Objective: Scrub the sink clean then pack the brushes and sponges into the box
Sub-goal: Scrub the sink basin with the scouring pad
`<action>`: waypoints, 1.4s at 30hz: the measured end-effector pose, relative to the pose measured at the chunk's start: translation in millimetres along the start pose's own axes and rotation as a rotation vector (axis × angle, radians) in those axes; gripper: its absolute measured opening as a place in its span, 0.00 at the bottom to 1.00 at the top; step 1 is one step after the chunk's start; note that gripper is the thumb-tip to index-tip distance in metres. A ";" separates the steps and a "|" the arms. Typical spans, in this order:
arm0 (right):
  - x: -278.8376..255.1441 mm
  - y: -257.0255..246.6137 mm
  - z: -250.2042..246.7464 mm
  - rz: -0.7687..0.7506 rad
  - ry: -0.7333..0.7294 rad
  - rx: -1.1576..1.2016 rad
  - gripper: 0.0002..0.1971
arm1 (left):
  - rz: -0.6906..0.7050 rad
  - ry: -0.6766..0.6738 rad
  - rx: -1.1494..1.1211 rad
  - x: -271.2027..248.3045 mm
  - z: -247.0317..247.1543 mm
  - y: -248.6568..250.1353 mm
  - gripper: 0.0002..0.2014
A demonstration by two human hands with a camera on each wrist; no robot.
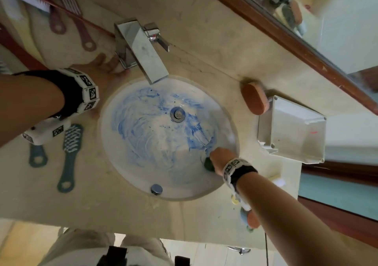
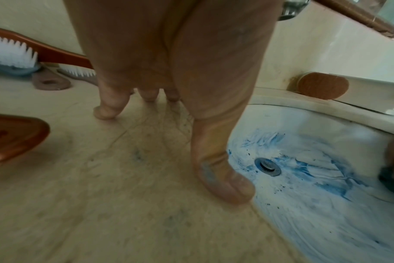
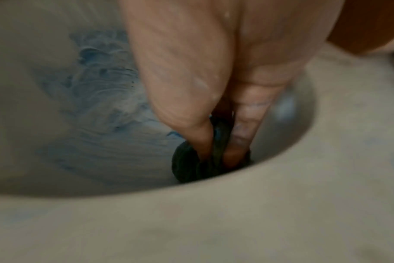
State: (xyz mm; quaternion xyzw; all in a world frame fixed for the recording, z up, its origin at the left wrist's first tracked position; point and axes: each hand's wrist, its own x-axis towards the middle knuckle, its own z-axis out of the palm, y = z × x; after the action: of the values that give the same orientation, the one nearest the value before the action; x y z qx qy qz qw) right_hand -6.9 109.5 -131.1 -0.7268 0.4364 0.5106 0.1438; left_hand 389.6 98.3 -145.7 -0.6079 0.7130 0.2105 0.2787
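A: In the sink (image 1: 143, 171), near its right wall, the right hand (image 1: 219, 159) pinches a dark scrubber (image 1: 208, 164) against the basin; blue cleaner is smeared all over it.

B: And the left hand (image 2: 169, 71)?

A: Spread flat on the surface (image 1: 122, 208), bracing by the faucet (image 1: 139, 49).

B: So scrubbing looks midway?

A: I'd say so. The box (image 1: 294, 130) sits empty; the orange sponge (image 1: 254, 98) and teal brush (image 1: 70, 155) lie unpacked.
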 end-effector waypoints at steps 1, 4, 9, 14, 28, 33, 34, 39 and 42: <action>-1.2 -10.4 6.4 -0.016 -0.023 0.030 0.15 | -0.004 0.002 0.008 -0.2 0.4 0.4 0.83; 5.4 -25.6 17.1 -0.060 -0.062 0.088 0.16 | -0.013 0.009 0.007 1.7 3.9 -1.3 0.82; 10.3 -8.5 13.3 0.002 -0.005 0.177 0.19 | 0.033 0.059 -0.033 13.9 16.2 -9.6 0.85; 0.4 -12.2 22.5 -0.001 -0.035 0.116 0.19 | 0.031 0.085 -0.049 19.4 20.9 -10.2 0.81; -9.3 -37.3 32.2 -0.017 0.017 0.169 0.15 | 0.100 0.058 -0.022 39.4 31.4 -24.1 0.88; -6.3 -78.5 29.3 -0.164 0.009 0.260 0.18 | 0.094 0.024 -0.025 37.3 27.9 -23.1 0.87; -4.0 -87.8 28.4 -0.214 0.019 0.276 0.21 | 0.087 0.016 -0.034 38.2 28.3 -23.7 0.88; 2.2 -80.2 24.0 -0.253 0.019 0.284 0.27 | -0.064 -0.006 -0.104 -7.2 2.2 0.4 0.78; -1.5 -48.2 30.4 -0.189 0.023 0.253 0.24 | -0.168 0.071 -0.196 -47.8 -3.4 30.7 0.46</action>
State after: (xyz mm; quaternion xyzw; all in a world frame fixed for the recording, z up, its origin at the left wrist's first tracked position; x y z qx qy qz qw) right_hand 11.9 157.9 -154.5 -0.7464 0.4285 0.4276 0.2765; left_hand 364.0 137.2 -113.1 -0.6968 0.6452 0.2332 0.2091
